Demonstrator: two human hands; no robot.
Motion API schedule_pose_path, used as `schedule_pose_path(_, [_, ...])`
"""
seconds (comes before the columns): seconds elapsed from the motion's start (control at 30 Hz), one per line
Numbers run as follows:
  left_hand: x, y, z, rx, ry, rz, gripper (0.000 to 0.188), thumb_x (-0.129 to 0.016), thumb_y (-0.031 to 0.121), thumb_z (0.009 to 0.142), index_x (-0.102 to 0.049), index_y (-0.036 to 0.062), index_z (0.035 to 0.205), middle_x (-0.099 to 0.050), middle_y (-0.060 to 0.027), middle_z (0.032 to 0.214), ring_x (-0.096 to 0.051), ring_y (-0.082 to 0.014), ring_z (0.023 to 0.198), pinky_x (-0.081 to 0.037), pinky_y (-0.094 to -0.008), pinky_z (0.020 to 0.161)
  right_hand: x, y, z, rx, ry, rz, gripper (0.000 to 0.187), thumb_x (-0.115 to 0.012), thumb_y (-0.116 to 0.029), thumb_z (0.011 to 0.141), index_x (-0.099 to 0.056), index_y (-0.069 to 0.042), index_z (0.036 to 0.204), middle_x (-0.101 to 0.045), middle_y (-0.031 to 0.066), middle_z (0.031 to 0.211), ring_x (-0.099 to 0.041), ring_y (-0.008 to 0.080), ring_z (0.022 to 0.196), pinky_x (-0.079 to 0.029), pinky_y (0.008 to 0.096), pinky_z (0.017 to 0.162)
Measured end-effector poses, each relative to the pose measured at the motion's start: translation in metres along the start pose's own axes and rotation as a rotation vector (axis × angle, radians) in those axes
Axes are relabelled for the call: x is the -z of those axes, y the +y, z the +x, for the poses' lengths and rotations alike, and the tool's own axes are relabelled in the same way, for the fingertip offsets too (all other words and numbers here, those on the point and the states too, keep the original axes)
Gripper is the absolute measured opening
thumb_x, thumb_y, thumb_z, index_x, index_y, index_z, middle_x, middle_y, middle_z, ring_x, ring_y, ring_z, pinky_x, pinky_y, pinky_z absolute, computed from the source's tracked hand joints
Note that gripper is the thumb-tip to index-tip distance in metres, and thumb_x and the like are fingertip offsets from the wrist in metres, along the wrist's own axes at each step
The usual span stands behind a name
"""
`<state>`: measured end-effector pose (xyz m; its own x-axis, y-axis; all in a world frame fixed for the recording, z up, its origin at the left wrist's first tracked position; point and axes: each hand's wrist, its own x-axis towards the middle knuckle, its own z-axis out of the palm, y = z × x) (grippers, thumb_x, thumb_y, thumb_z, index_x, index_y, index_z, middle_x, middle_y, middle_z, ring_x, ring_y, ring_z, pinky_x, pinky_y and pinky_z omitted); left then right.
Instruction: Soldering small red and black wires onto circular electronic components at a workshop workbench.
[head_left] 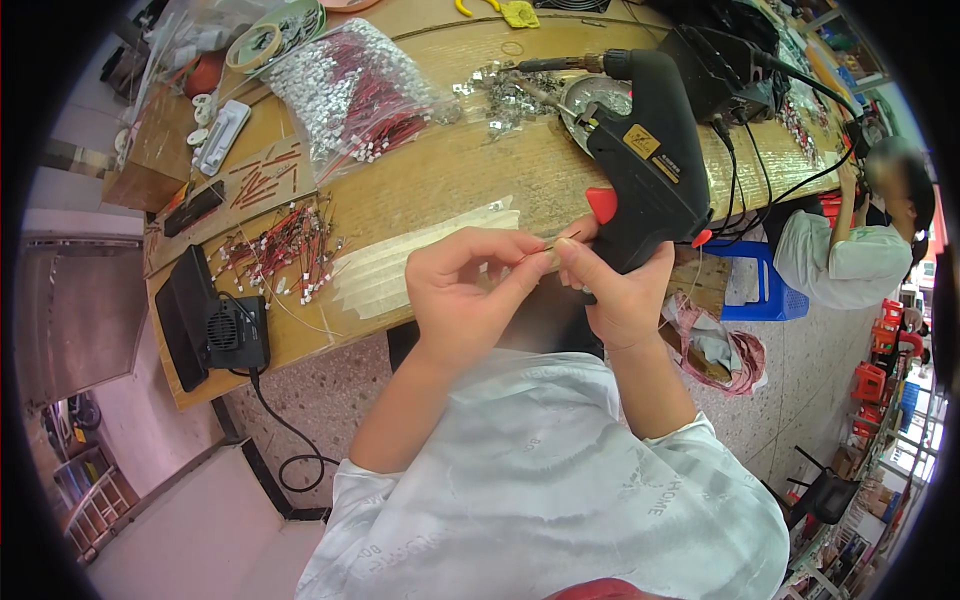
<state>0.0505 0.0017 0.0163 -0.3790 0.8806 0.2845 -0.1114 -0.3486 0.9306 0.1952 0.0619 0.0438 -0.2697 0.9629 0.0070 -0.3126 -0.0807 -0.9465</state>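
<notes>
In front of my chest, my left hand (462, 295) and my right hand (625, 295) meet at the table's near edge. Both are closed, with thumbs and fingertips pinching a thin dark wire (562, 240) between them. The wire's ends are mostly hidden by the fingers. Just beyond my right hand stands a black soldering gun (665, 190) with a red trigger, its tip pointing left over a round dish (590, 95). Whether the right hand touches the gun cannot be made out. Left of my hands, pale tape strips (385, 270) lie on the wooden table (440, 185).
A loose pile of red and black wires with white connectors (290, 250) lies left, near a small black fan unit (235, 335). Farther back are a clear bag of connector wires (350, 85) and small metal parts (500, 100). A co-worker (840, 250) sits right, beyond a blue stool (765, 285).
</notes>
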Motion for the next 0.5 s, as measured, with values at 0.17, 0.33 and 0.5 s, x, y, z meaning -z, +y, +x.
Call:
schedule_pose_path(0.17, [0.021, -0.002, 0.000, -0.143, 0.022, 0.245, 0.009, -0.080, -0.004, 0.080, -0.072, -0.0003, 0.083, -0.076, -0.0068, 0.083, -0.062, -0.0059, 0.067, -0.045, -0.0215, 0.057, -0.004, 0.011, 0.000, -0.020, -0.017, 0.012, 0.042, -0.074, 0.009, 0.080, -0.056, 0.003, 0.118, -0.066, 0.0113, 0.081, -0.060, 0.0156, 0.060, -0.049, 0.0291, 0.053])
schedule_pose_path(0.33, [0.045, -0.016, 0.004, -0.053, 0.153, 0.441, 0.006, -0.079, -0.003, 0.081, -0.073, -0.0011, 0.084, -0.075, -0.0063, 0.078, -0.067, -0.0080, 0.066, -0.052, -0.0229, 0.060, 0.027, 0.027, 0.005, 0.057, -0.088, 0.086, 0.039, -0.063, -0.004, 0.089, -0.050, 0.003, 0.125, -0.055, 0.0071, 0.071, -0.053, 0.0177, 0.056, -0.046, 0.0342, 0.053])
schedule_pose_path(0.5, [0.045, -0.016, 0.013, -0.161, 0.042, 0.675, 0.007, -0.075, -0.004, 0.080, -0.071, 0.0014, 0.082, -0.073, -0.0093, 0.075, -0.069, -0.0171, 0.062, -0.054, -0.0262, 0.058, 0.049, 0.027, -0.002, 0.067, -0.139, 0.130, 0.069, -0.069, -0.018, 0.085, -0.041, 0.009, 0.142, -0.052, 0.0046, 0.070, -0.051, 0.0159, 0.061, -0.045, 0.0336, 0.064])
